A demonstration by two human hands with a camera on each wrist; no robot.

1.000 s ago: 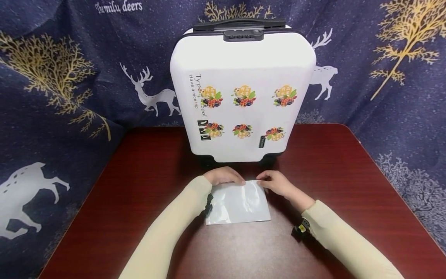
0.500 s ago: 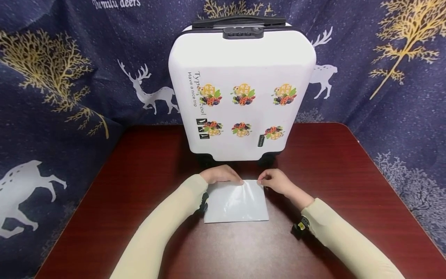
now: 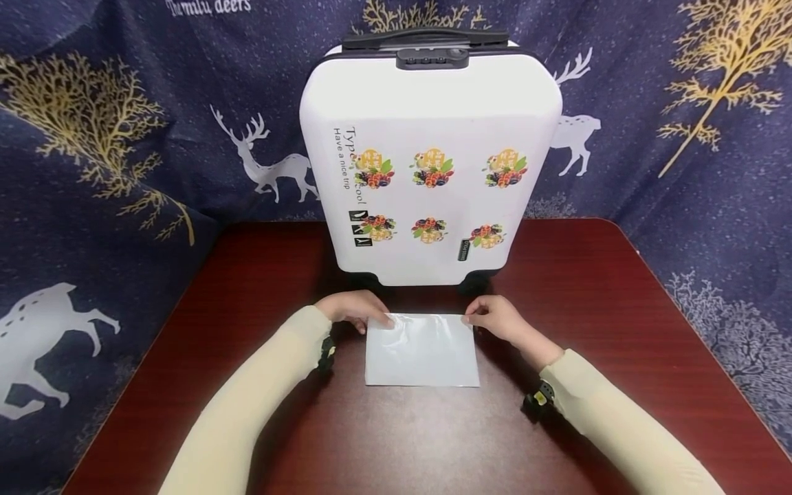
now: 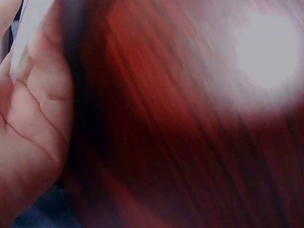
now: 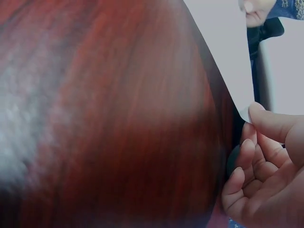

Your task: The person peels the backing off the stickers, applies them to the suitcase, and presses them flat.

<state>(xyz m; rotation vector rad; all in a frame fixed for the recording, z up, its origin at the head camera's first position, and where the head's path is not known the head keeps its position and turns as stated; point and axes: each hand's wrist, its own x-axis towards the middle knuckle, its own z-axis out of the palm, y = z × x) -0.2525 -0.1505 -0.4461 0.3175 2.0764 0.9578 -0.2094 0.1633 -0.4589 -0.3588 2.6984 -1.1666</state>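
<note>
A glossy white sheet [image 3: 423,354] with light creases is held between my two hands, in front of the suitcase. My left hand [image 3: 357,309] pinches its upper left corner, thumb on the near face. At the upper right corner, my right hand [image 3: 500,318] pinches the sheet between thumb and index finger. In the right wrist view, the right hand's other fingers [image 5: 245,154] curl loosely below the sheet's corner. The left wrist view catches only the left palm [image 4: 35,111] and a sliver of the sheet [image 4: 29,31]; its fingertips are out of sight there.
A white suitcase [image 3: 427,130] with a black handle stands upright at the back of the dark red table [image 3: 588,295]. Several fruit stickers [image 3: 432,168] are on its front, in two rows. A blue patterned cloth [image 3: 260,89] hangs behind.
My left hand has slid left along the sheet's top edge, from near the middle to the upper left corner. My right hand stays at its corner, shifting only slightly.
</note>
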